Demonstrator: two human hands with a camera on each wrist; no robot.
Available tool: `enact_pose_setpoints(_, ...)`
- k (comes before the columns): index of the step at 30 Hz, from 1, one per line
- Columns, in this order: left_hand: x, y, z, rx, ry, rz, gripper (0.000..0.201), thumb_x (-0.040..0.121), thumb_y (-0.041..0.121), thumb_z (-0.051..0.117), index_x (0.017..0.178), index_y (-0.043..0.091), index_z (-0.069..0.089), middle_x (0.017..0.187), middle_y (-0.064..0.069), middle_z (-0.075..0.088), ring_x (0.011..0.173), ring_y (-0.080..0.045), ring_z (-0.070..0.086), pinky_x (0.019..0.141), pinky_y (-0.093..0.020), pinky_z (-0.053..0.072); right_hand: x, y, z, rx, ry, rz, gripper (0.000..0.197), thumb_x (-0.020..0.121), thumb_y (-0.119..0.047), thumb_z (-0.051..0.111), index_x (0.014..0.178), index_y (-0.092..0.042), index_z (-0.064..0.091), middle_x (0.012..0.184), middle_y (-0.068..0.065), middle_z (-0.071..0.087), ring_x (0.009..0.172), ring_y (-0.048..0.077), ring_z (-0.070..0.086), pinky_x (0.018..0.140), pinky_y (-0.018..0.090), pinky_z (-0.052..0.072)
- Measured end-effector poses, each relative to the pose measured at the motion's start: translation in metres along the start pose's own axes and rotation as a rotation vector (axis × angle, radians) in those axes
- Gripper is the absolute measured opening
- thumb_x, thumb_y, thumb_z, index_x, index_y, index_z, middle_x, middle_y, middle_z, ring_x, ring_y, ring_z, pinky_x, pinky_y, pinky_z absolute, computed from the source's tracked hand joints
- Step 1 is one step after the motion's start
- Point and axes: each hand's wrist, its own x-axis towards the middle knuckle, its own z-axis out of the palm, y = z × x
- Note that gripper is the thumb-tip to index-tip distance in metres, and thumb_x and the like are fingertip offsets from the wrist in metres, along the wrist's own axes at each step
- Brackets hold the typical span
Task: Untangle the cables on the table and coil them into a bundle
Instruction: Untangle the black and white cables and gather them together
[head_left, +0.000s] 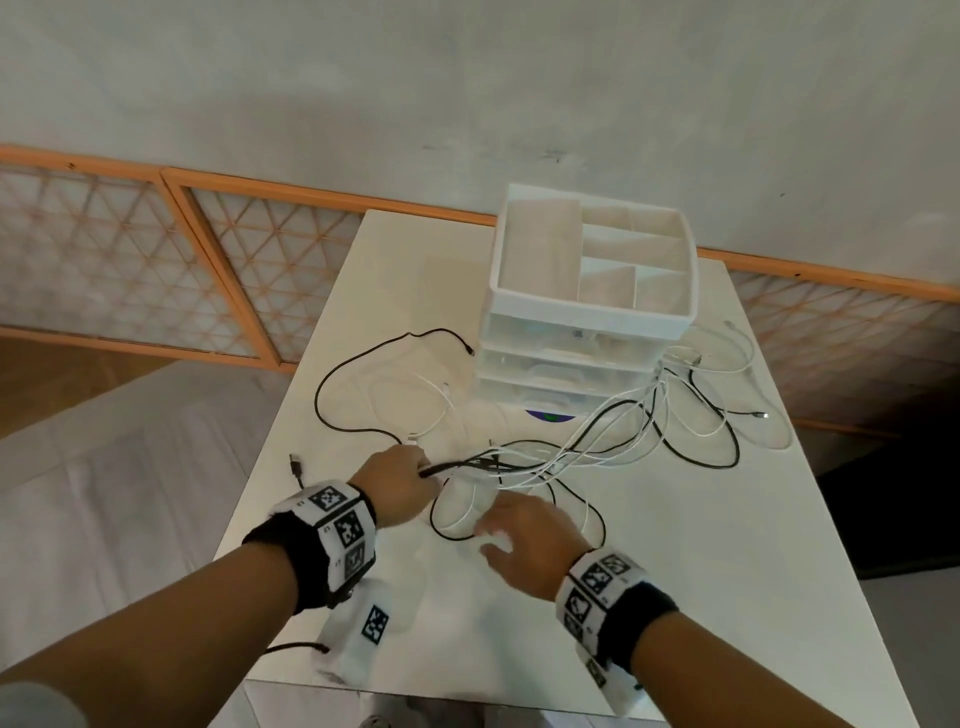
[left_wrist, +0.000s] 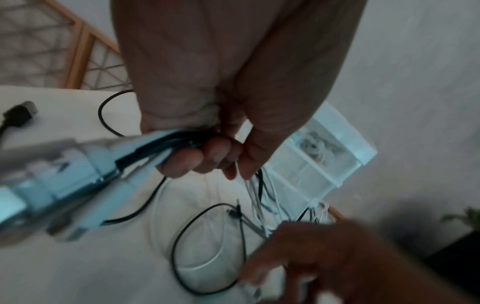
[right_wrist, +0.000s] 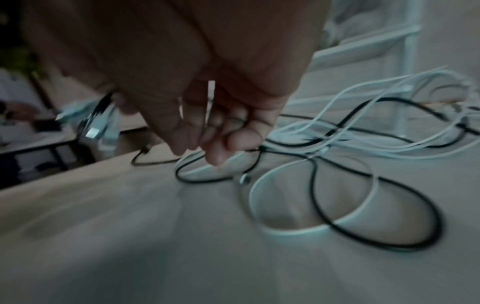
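Several black and white cables (head_left: 597, 447) lie tangled on the white table (head_left: 675, 597), from the middle toward the right. My left hand (head_left: 410, 475) grips a bunch of black and white strands (left_wrist: 182, 137) in its curled fingers (left_wrist: 213, 152), just above the table. From there the strands run right into the tangle. My right hand (head_left: 491, 540) hovers low over a white loop (right_wrist: 298, 230) and a black loop (right_wrist: 389, 242). Its loosely bent fingertips (right_wrist: 215, 158) reach the strands and close on none that I can see. This view is blurred.
A white drawer organizer (head_left: 592, 312) with an open compartment tray on top stands at the back, with cables lying around its right side. A long black cable (head_left: 332, 384) curves across the left part. A black USB plug (head_left: 296, 465) lies near the table's left edge.
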Motion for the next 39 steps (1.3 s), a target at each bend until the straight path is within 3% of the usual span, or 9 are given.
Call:
enact_pose_setpoints(2,0.002,0.006,-0.006,-0.120,-0.020,-0.004,0.026,0.092,0.028,0.059,0.071,0.015,0.051,0.063,-0.001,0.052,0.064,-0.022,0.050,0.059,-0.029,0.037,0.010,-0.011,0.010,-0.086,-0.129,0.047,0.040,0.089,-0.041,0.059,0.126,-0.026,0.060,0.127,-0.003,0.052,0.113,0.025,0.057,0.096,0.038,0.047)
enact_pose_setpoints(8,-0.005,0.014,-0.021,-0.299,-0.013,-0.048,0.017,0.087,0.019,0.059,0.073,0.011,0.054,0.056,-0.005,0.048,0.052,-0.024,0.045,0.051,-0.025,0.037,0.018,-0.020,0.018,-0.300,-0.168,0.080,0.031,0.087,-0.031,0.053,0.111,-0.014,0.062,0.115,0.007,0.057,0.104,0.033,0.061,0.085,0.037,0.046)
enact_pose_setpoints(14,-0.002,0.016,-0.023,-0.590,-0.014,-0.167,0.010,0.082,0.007,0.056,0.074,0.009,0.050,0.062,-0.006,0.038,0.050,-0.018,0.032,0.044,-0.024,0.027,0.006,0.006,0.010,-0.185,-0.140,0.070,0.026,0.085,-0.037,0.058,0.107,-0.024,0.063,0.113,-0.001,0.059,0.104,0.026,0.061,0.088,0.034,0.048)
enact_pose_setpoints(22,-0.008,0.019,-0.002,-0.607,-0.029,-0.172,0.009,0.090,0.012,0.057,0.089,0.003,0.060,0.075,-0.011,0.064,0.055,-0.016,0.052,0.043,-0.023,0.038,-0.003,-0.003,0.027,-0.322,-0.122,0.010,0.028,0.087,-0.031,0.048,0.105,-0.012,0.058,0.109,0.009,0.059,0.097,0.033,0.061,0.072,0.034,0.039)
enact_pose_setpoints(26,-0.008,0.013,0.000,-0.686,-0.017,-0.183,0.017,0.094,0.011,0.054,0.098,-0.004,0.061,0.074,-0.014,0.072,0.058,-0.021,0.059,0.045,-0.026,0.041,-0.007,-0.002,0.000,0.236,0.147,0.031,0.010,0.079,-0.026,0.056,0.088,-0.028,0.052,0.073,-0.001,0.063,0.063,0.020,0.056,0.061,0.030,0.045)
enact_pose_setpoints(28,-0.010,0.021,-0.003,-0.800,-0.024,-0.157,0.018,0.097,0.011,0.051,0.101,-0.005,0.060,0.080,-0.019,0.075,0.064,-0.026,0.064,0.048,-0.027,0.046,-0.008,-0.010,-0.028,0.561,0.347,0.017,0.024,0.083,-0.011,0.058,0.090,-0.034,0.056,0.063,0.006,0.061,0.049,0.021,0.055,0.050,0.031,0.050)
enact_pose_setpoints(31,-0.015,0.045,-0.012,-0.993,-0.048,-0.048,0.020,0.101,0.012,0.046,0.105,-0.002,0.059,0.090,-0.024,0.075,0.081,-0.032,0.072,0.071,-0.036,0.058,-0.005,-0.026,-0.071,0.913,0.450,0.073,0.024,0.091,0.003,0.058,0.094,-0.017,0.071,0.072,0.012,0.066,0.053,0.022,0.062,0.054,0.033,0.055)
enact_pose_setpoints(33,-0.017,0.061,-0.018,-0.980,-0.037,0.054,0.020,0.101,0.015,0.046,0.107,0.002,0.061,0.086,-0.018,0.074,0.083,-0.029,0.071,0.081,-0.041,0.056,-0.004,-0.033,-0.092,1.028,0.513,0.062,0.015,0.090,0.003,0.062,0.095,-0.007,0.072,0.074,0.013,0.070,0.057,0.025,0.064,0.061,0.038,0.058)
enact_pose_setpoints(39,-0.025,0.084,-0.022,-0.972,-0.088,0.143,0.018,0.104,0.020,0.045,0.091,0.008,0.050,0.060,-0.006,0.051,0.055,-0.024,0.059,0.079,-0.047,0.050,-0.014,-0.027,-0.127,1.018,0.598,-0.038,0.024,0.083,0.011,0.066,0.098,-0.007,0.072,0.084,0.008,0.074,0.068,0.017,0.069,0.069,0.028,0.058)
